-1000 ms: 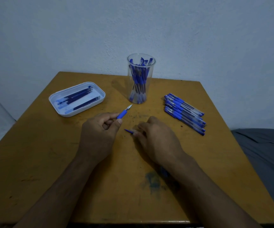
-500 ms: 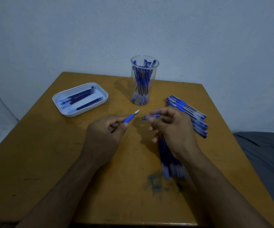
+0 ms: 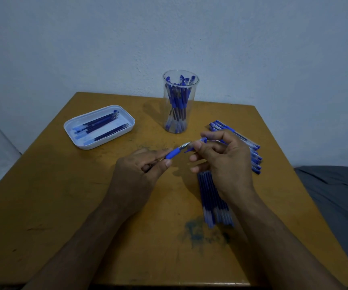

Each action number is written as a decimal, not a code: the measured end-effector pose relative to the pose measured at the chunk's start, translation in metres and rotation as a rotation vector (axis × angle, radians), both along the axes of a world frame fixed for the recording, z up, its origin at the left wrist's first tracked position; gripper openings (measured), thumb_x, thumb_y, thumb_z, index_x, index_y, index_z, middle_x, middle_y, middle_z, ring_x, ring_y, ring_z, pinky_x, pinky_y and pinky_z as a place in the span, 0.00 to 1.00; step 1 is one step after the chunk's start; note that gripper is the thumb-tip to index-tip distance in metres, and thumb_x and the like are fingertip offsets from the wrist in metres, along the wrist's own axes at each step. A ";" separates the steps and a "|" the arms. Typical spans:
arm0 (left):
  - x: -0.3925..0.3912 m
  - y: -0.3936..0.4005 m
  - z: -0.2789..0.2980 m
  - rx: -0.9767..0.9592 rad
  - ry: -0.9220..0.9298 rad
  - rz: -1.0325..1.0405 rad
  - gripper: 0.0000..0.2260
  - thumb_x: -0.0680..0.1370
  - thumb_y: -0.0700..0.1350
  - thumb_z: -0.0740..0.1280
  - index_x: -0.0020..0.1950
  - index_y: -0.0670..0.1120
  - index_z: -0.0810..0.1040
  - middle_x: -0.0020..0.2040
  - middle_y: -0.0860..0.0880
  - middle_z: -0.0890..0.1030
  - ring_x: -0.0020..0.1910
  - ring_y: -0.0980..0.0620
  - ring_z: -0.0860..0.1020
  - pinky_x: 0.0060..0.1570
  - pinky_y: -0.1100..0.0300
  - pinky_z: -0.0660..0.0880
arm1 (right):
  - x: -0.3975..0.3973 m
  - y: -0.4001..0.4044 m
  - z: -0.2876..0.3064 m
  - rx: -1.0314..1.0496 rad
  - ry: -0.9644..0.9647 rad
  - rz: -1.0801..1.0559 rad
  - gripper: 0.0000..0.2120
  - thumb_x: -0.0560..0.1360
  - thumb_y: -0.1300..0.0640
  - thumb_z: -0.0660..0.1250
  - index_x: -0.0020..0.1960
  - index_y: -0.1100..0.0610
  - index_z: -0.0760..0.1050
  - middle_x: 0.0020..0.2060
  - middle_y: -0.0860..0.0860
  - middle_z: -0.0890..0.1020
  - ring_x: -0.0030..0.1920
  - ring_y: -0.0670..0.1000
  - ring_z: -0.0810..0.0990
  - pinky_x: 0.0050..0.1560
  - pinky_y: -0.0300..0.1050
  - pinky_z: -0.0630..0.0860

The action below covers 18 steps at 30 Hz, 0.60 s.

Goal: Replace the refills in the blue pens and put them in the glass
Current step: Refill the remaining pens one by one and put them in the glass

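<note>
Right hand (image 3: 221,162) lifted — pinching pen cap (image 3: 203,140) at fingertips | left hand (image 3: 136,176) grips pen (image 3: 174,153) | capping next, likely

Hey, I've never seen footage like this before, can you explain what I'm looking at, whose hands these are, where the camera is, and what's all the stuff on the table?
There is no machine here: a person wears a camera on the head, looking forward and down, so the two arms are their own. They sit at a yellow-brown table against a pale wall.

The left hand grips a blue pen, tip pointing away. The right hand pinches a small blue part close to that tip, probably the cap.

At the back, a clear glass stands upright with blue pens in it. To the left, a white tray holds several dark refills. On the right lies a row of pens, and a bundle of refills lies under the right wrist. A blue ink stain marks the tabletop.
</note>
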<state>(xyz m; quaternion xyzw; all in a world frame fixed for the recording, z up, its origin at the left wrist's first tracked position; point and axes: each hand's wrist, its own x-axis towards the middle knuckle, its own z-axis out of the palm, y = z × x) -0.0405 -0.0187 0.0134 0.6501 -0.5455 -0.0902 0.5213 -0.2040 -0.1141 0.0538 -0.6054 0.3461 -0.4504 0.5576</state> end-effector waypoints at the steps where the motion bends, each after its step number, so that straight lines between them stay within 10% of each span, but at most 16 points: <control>1: 0.000 0.000 0.000 -0.001 -0.006 -0.004 0.14 0.78 0.45 0.72 0.64 0.52 0.81 0.38 0.52 0.79 0.38 0.51 0.75 0.35 0.68 0.70 | -0.001 0.000 0.000 0.004 -0.013 -0.009 0.10 0.77 0.63 0.71 0.58 0.60 0.76 0.41 0.56 0.87 0.38 0.55 0.86 0.30 0.47 0.82; 18: 0.000 -0.001 -0.001 0.007 0.043 -0.103 0.18 0.76 0.54 0.68 0.64 0.51 0.82 0.38 0.56 0.81 0.38 0.50 0.78 0.38 0.56 0.78 | -0.001 -0.002 -0.005 -0.009 0.022 0.095 0.10 0.76 0.65 0.72 0.56 0.59 0.77 0.37 0.59 0.86 0.37 0.56 0.86 0.31 0.50 0.82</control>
